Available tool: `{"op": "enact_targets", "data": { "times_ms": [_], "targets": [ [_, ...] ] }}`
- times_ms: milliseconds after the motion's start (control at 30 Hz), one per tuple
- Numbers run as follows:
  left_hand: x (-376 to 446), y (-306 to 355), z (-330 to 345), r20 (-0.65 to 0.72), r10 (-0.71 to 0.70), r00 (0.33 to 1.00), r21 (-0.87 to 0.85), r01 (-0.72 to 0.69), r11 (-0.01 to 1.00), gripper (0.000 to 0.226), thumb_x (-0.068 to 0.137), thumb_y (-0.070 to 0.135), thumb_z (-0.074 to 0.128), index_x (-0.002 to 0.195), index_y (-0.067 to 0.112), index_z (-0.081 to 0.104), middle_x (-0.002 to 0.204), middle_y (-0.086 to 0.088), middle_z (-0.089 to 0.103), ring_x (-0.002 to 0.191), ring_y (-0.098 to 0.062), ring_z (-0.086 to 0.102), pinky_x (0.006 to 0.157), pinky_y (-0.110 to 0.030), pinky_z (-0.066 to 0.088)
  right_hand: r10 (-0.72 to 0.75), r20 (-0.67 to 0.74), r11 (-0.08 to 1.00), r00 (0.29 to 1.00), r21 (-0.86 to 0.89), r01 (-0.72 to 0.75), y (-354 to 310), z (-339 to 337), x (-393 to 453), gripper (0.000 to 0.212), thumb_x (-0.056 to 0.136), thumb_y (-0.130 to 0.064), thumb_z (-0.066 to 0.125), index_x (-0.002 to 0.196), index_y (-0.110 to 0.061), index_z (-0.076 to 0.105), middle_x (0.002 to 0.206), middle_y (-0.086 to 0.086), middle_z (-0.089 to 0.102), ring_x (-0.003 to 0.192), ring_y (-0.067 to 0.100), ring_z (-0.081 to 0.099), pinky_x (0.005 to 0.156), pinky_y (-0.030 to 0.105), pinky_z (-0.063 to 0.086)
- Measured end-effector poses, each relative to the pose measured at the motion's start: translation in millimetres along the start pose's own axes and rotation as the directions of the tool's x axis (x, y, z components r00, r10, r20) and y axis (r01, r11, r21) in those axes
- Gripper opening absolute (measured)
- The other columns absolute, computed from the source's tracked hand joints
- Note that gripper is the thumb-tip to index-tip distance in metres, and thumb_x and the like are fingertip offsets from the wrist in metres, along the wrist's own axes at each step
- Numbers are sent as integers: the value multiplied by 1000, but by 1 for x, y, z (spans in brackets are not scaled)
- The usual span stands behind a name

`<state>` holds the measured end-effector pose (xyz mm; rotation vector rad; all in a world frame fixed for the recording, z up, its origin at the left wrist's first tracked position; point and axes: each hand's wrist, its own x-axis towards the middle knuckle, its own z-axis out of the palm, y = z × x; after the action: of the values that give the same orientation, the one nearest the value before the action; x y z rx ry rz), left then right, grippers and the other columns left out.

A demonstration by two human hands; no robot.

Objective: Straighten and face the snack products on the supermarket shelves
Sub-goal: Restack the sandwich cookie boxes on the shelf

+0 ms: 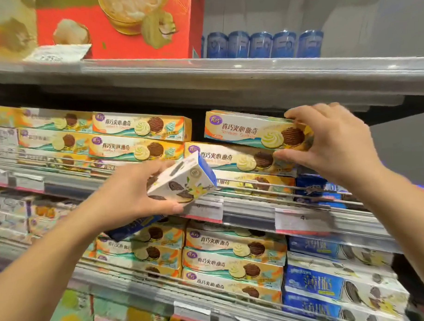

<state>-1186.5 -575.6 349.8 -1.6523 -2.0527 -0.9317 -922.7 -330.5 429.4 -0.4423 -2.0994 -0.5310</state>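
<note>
My left hand [135, 194] grips a white and blue cookie box [183, 180], tilted, in front of the middle shelf's rail. My right hand [335, 141] pinches the right end of the top orange sandwich cookie box [243, 130], thumb below and fingers on its upper edge. That box lies on a stack of like boxes [230, 157] on the middle shelf. To the left, more orange boxes [138, 136] are stacked in rows, and a gap separates the two stacks.
Blue cans [262, 44] and a big red box [129, 26] stand on the upper shelf. Blue cookie packs [317, 190] sit at the right of the middle shelf. The lower shelf holds orange boxes [233, 255] and blue and white packs [335, 285]. Price tags [302, 220] line the rails.
</note>
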Motion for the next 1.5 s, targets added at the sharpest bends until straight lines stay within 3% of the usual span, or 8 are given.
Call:
{"op": "enact_targets", "data": {
  "times_ms": [167,333,500,700,833,1033,1367,1500],
  "targets": [
    [-6,-14,12,19,18,1000,14,-19,1000,56,59,77,73,96,38,59,152,21,45,140,6,37,106,-38,44,-75,145,995,987,69,66,-8,15,41,81,69,-83,57,133,-33,55,119,1,68,110,27,61,86,45,55],
    [-8,-16,23,38,40,998,133,-45,990,67,58,84,66,104,36,55,160,20,33,147,-1,23,118,-37,34,-107,257,987,961,141,72,-10,16,47,85,66,-87,51,133,-35,56,124,-4,67,107,20,64,88,42,57],
    [-6,-16,30,25,41,999,178,-45,983,64,61,78,72,104,33,54,160,21,30,144,-2,21,114,-36,36,-48,230,971,972,240,-9,-6,12,43,82,68,-78,59,136,-34,53,128,-2,65,111,19,63,93,45,57],
    [-7,-19,30,22,35,999,165,-38,986,64,61,78,71,106,36,55,160,26,27,144,2,17,111,-38,41,144,302,797,942,529,-291,24,17,24,71,68,-64,75,131,-37,55,117,-9,71,101,11,70,92,45,58],
    [-6,-22,36,-27,55,998,135,-51,990,64,57,84,62,100,37,54,157,28,31,139,3,21,101,-37,46,143,454,606,880,662,-440,28,21,19,86,56,-68,86,128,-28,58,106,-10,77,96,9,74,71,24,62],
    [-4,-29,39,-82,86,993,71,-80,994,61,56,82,66,97,37,56,152,32,37,135,2,28,95,-32,43,141,465,509,874,723,-467,32,28,18,62,74,-30,79,132,-23,57,110,-3,77,101,18,74,85,38,59],
    [-6,-23,40,-83,73,994,51,-69,996,60,55,81,65,96,39,55,153,27,37,139,-4,28,100,-40,46,68,497,500,865,733,-460,38,30,22,58,74,-19,79,127,-25,56,107,-1,78,99,17,75,72,24,61],
    [-6,-22,37,-60,77,995,41,-75,996,55,55,80,65,92,42,51,155,27,36,137,-6,30,100,-39,43,60,516,517,855,717,-469,38,32,23,61,80,-20,78,135,-20,53,111,0,77,103,17,74,80,29,62]
  ]
}}
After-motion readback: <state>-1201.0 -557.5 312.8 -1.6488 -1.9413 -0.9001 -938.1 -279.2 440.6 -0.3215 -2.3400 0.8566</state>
